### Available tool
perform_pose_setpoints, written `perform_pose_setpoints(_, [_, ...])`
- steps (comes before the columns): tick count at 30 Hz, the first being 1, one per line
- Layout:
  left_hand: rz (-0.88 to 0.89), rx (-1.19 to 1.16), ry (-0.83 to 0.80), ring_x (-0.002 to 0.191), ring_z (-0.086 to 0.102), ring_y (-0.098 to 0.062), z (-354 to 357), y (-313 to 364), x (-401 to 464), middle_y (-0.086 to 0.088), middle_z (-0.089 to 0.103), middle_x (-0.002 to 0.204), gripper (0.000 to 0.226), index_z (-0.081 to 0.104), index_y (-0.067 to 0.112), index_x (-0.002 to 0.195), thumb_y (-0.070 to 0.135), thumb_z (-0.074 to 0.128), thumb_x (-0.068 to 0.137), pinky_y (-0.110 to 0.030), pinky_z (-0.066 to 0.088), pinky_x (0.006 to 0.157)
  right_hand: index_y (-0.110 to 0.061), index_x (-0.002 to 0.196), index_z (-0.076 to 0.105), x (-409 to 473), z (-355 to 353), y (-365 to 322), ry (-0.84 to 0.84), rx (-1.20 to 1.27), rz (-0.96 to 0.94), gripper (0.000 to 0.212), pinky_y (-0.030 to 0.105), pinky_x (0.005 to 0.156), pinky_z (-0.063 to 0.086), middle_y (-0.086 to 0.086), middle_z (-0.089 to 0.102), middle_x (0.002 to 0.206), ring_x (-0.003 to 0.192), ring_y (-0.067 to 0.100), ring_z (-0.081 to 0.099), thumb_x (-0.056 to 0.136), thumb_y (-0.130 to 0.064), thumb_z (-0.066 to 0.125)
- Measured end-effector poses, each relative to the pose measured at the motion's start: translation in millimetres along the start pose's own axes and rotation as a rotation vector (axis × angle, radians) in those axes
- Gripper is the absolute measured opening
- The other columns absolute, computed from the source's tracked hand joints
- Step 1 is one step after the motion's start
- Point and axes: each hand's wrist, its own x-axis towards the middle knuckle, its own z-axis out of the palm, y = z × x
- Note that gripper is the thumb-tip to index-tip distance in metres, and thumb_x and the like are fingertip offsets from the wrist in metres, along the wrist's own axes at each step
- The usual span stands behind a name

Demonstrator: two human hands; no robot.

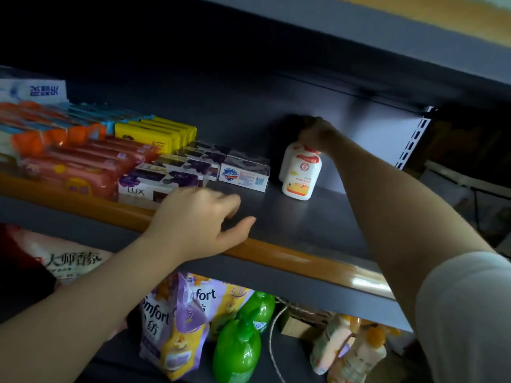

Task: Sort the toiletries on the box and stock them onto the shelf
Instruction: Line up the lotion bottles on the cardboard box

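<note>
A white bottle (300, 172) with a red and yellow label stands upright on the dark shelf (304, 225), with a second white bottle close behind it. My right hand (315, 132) grips the top of the front bottle from above. My left hand (201, 217) hovers over the shelf's orange front rail (304, 262), fingers loosely curled and holding nothing, just in front of the LUX soap boxes (163, 179). A Safeguard soap box (244, 175) lies between the soap rows and the bottles.
Rows of soap bars in red, yellow and orange wrappers (83, 158) fill the shelf's left half. The shelf below holds Comfort refill pouches (177, 324), green pump bottles (240, 346) and peach bottles (351, 352). The shelf's slotted upright (412, 142) stands at the right.
</note>
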Motion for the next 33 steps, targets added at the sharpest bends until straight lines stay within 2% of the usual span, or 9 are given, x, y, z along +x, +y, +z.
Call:
perform_pose_setpoints(4, [-0.006,-0.023,0.001,0.038,0.047,-0.023,0,-1,0,0.002,0.045,0.044,0.040,0.052,0.014,0.057,0.042,0.043,0.084,-0.024,0.036,0.039,-0.012,0.137,0.042,15,7,8,0.025,-0.299,-0.093,0.046,0.035,0.091,0.038,0.015,0.049,0.134,0.120,0.033,0.049,0.095,-0.030,0.042])
perform_pose_setpoints(10, [-0.021,-0.019,0.016,0.038,0.047,-0.026,-3,1,1,0.002,0.044,0.044,0.039,0.053,0.014,0.056,0.040,0.041,0.084,-0.025,0.033,0.040,-0.015,0.123,0.051,-6,3,5,0.131,-0.216,-0.101,0.035,0.037,0.077,0.043,0.017,0.056,0.119,0.103,0.037,0.055,0.094,-0.031,0.046])
perform_pose_setpoints(15, [-0.073,-0.040,0.018,0.041,0.052,-0.027,-7,6,0,0.002,0.049,0.046,0.036,0.054,0.014,0.061,0.040,0.040,0.082,-0.023,0.032,0.043,-0.016,0.115,0.053,-69,0,7,0.357,-0.111,-0.291,0.025,0.036,0.070,0.046,0.015,0.062,0.104,0.088,0.035,0.057,0.092,-0.027,0.048])
perform_pose_setpoints(18, [-0.074,-0.010,0.073,0.060,0.063,-0.029,-11,10,2,-0.002,0.063,0.071,0.039,0.059,0.010,0.090,0.043,0.041,0.081,-0.027,0.042,0.048,-0.018,0.118,0.055,-130,-5,-2,0.536,-0.065,-0.473,0.039,0.043,0.072,0.050,0.012,0.063,0.101,0.088,0.036,0.060,0.089,-0.040,0.042])
perform_pose_setpoints(20, [-0.110,-0.015,0.101,0.092,0.063,-0.032,-13,14,2,-0.012,0.064,0.105,0.057,0.053,0.006,0.116,0.049,0.042,0.080,-0.036,0.050,0.069,-0.018,0.119,0.057,-170,-10,-14,0.633,-0.025,-0.583,0.042,0.045,0.068,0.052,0.010,0.063,0.098,0.082,0.036,0.060,0.089,-0.042,0.041])
perform_pose_setpoints(23, [-0.157,-0.251,0.194,0.127,0.039,-0.028,-29,36,-2,-0.017,0.043,0.138,0.082,0.036,0.002,0.136,0.056,0.049,0.077,-0.034,0.032,0.103,-0.018,0.115,0.057,-222,-14,-31,0.792,0.061,-0.711,0.031,0.041,0.057,0.051,0.007,0.058,0.086,0.069,0.029,0.055,0.092,-0.036,0.047])
perform_pose_setpoints(26, [-0.118,-0.361,0.285,0.125,0.034,-0.018,-56,60,-12,-0.015,0.043,0.137,0.086,0.035,-0.001,0.137,0.053,0.059,0.074,-0.023,0.026,0.103,-0.024,0.113,0.052,-260,-15,-51,0.883,0.094,-0.792,0.023,0.034,0.053,0.048,0.006,0.057,0.083,0.068,0.022,0.052,0.094,-0.036,0.049])
perform_pose_setpoints(31, [-0.214,-0.600,0.074,0.106,0.050,0.003,-107,60,-49,0.021,0.052,0.117,0.081,0.040,0.027,0.132,0.057,0.066,0.061,-0.003,0.035,0.085,-0.007,0.108,0.065,-298,-11,-75,0.721,0.294,-0.865,0.026,0.012,0.074,0.039,0.004,0.065,0.088,0.078,0.008,0.054,0.088,-0.022,0.061])
perform_pose_setpoints(33, [-0.270,-0.795,-0.143,0.104,0.054,0.009,-120,53,-81,0.032,0.058,0.108,0.072,0.042,0.049,0.120,0.053,0.072,0.054,-0.009,0.041,0.085,-0.008,0.106,0.065,-311,11,-83,0.547,0.396,-0.891,0.027,0.004,0.075,0.035,-0.008,0.062,0.087,0.078,-0.001,0.052,0.084,-0.024,0.063])
